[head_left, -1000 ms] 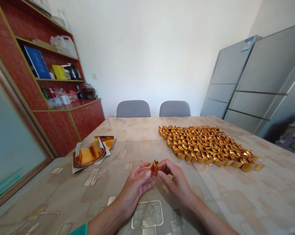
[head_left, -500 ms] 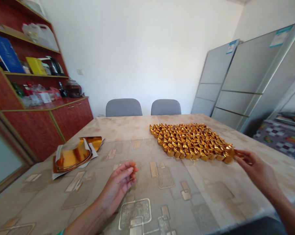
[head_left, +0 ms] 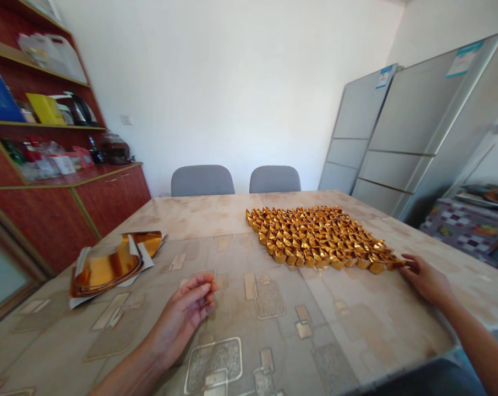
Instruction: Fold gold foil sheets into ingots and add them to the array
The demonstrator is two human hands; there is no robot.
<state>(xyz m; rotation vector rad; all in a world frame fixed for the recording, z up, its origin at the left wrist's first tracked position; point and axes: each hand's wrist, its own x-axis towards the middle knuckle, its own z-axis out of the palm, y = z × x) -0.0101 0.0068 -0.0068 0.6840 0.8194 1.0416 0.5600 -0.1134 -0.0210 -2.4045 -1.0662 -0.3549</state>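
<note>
My left hand [head_left: 191, 305] hovers over the near middle of the table, palm turned inward. Its fingers are loosely curled with the thumb against the fingertips, and nothing shows in them. At the right end of the front row, my right hand [head_left: 427, 279] has its fingers on a small folded gold-paper ingot [head_left: 395, 264]. Part of that ingot hides behind the fingertips. Many more gold-paper ingots [head_left: 315, 236] stand packed in rows to the left of this hand. A stack of gold foil paper sheets [head_left: 108, 267], curled and white-backed, lies to the far left.
A patterned tablecloth [head_left: 228, 264] covers the table. Two grey chairs [head_left: 202, 180] stand behind it against the white wall. On the left is a red-brown cabinet [head_left: 112, 195] with filled shelves; grey refrigerators [head_left: 401, 148] stand at the right.
My right hand has brought the ingot in against the end of the front row and sits lower beside it. The view has turned slightly right; my left hand keeps its pose.
</note>
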